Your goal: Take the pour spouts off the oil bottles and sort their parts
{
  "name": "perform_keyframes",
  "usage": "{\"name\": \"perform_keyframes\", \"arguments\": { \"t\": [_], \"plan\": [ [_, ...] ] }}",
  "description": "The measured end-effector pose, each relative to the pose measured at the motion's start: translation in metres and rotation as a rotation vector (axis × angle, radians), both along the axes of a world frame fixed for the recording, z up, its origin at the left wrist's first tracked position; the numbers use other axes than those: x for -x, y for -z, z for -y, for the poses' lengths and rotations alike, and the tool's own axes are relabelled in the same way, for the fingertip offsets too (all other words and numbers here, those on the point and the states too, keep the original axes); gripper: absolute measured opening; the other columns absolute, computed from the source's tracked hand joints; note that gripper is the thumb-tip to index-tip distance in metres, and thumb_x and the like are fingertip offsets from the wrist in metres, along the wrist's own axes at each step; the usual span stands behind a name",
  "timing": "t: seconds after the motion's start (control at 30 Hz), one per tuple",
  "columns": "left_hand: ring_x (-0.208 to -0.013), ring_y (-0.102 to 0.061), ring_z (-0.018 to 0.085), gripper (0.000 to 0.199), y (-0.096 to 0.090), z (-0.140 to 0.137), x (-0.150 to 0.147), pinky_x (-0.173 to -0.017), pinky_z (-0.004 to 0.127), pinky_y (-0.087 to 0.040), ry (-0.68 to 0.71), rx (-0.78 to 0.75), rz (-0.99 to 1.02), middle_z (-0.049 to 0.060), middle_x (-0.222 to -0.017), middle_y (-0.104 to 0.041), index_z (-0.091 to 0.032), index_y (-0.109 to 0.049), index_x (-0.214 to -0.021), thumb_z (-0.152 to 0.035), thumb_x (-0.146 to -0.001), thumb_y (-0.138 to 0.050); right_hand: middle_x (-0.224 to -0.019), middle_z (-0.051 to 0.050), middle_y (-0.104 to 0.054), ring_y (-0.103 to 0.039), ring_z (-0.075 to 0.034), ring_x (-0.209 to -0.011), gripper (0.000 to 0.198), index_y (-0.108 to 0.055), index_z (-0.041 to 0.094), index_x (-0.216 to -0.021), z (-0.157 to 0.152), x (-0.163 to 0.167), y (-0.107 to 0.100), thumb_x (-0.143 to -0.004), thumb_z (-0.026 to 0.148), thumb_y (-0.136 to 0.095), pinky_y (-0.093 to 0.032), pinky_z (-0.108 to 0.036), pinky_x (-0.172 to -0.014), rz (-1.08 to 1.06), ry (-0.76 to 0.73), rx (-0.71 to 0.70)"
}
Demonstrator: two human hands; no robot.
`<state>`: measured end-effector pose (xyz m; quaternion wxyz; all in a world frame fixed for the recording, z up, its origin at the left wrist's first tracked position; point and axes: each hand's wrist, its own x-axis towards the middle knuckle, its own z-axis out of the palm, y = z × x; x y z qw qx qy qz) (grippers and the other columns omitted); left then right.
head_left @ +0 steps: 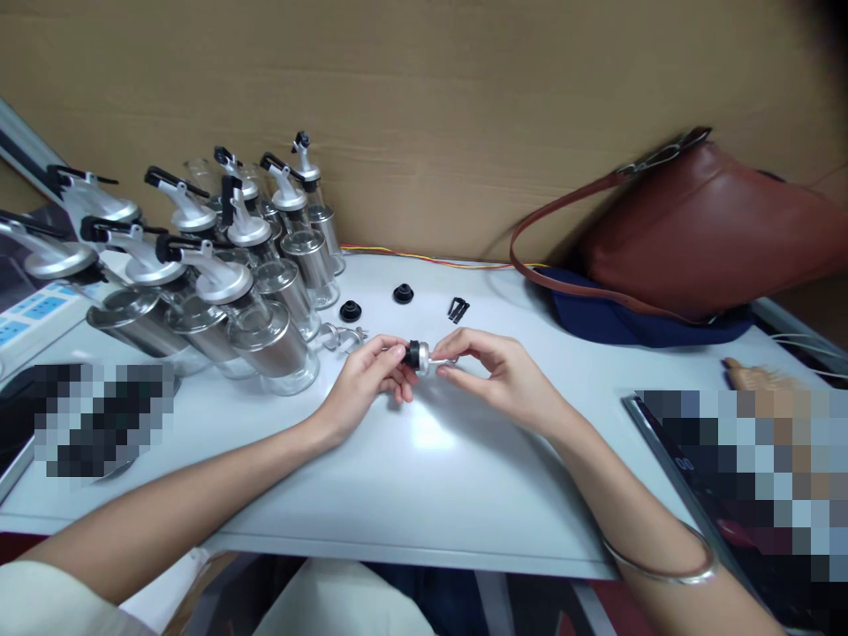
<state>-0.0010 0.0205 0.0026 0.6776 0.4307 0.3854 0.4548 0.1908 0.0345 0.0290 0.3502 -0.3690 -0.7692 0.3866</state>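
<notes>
Above the middle of the white table, both hands meet at a small bottle pourer point(424, 357) with a silver cap and a black rubber plug. My left hand point(371, 371) is closed, thumb and fingers pinching the black plug end. From the other side, my right hand point(500, 367) pinches the thin silver spout. Just behind the left hand lie loose silver pourer parts point(341, 337). Farther back are two round black rubber pieces, one black stopper point(351, 311) and another black stopper point(403, 293). Small black levers point(458, 309) lie behind the right hand.
Several oil bottles point(268, 344) with steel sleeves and lever pourers crowd the left. A white power strip point(40, 309) stands beside them. At the right are a brown bag point(695, 234), a navy cloth item point(616, 318) and a blurred shape like another person's hand point(761, 374). Cardboard point(424, 115) rises behind.
</notes>
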Motion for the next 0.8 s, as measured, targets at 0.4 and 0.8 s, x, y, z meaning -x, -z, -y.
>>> {"name": "perform_keyframes", "arguments": {
  "t": [0.4, 0.8],
  "plan": [
    [-0.047, -0.051, 0.007, 0.032, -0.001, -0.001, 0.002, -0.048, 0.02, -0.039, 0.011, -0.066, -0.116, -0.002, -0.059, -0.06, -0.014, -0.059, -0.08, -0.043, -0.072, -0.07, -0.086, -0.004, -0.073, -0.066, -0.02, -0.075, 0.008, -0.069, 0.022, -0.084, -0.001, -0.001, -0.002, -0.08, 0.028, -0.065, -0.047, -0.03, -0.068, 0.123, 0.077, -0.046],
    [-0.05, -0.053, 0.007, 0.022, -0.004, 0.004, 0.002, -0.05, 0.02, -0.042, 0.083, -0.136, -0.205, -0.003, -0.06, -0.058, -0.014, -0.058, -0.078, -0.033, -0.074, -0.068, -0.056, 0.0, -0.06, -0.049, -0.011, -0.051, 0.03, -0.069, 0.016, -0.078, 0.004, 0.002, -0.01, -0.089, 0.038, -0.051, -0.033, -0.023, -0.049, 0.285, -0.045, 0.128]
  ]
}}
